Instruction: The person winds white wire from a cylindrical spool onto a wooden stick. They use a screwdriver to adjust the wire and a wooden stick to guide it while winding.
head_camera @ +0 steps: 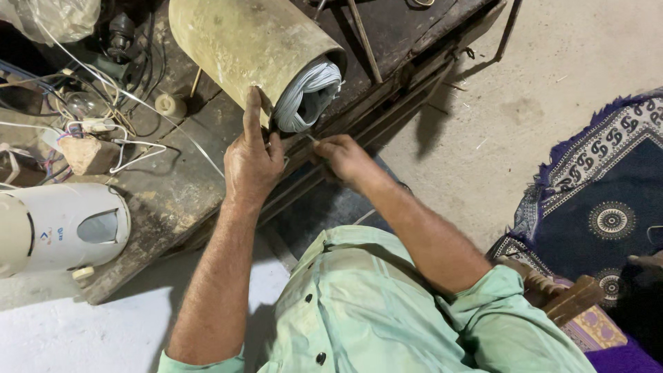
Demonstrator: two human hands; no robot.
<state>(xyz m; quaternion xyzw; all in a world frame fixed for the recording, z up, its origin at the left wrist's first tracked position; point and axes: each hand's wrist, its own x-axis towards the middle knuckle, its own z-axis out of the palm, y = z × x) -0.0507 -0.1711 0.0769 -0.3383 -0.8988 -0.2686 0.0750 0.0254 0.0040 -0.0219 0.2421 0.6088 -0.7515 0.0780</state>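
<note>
The left hand (252,164) pressed against the rim of a yellowish metal cylinder (242,41) lying on the dark worktop (173,186), fingers spread apart, clamping nothing. The right hand (345,157) had its grip pinched together on a thin wire (312,139) (leading from the grey winding (307,97) inside the cylinder's open end).
</note>
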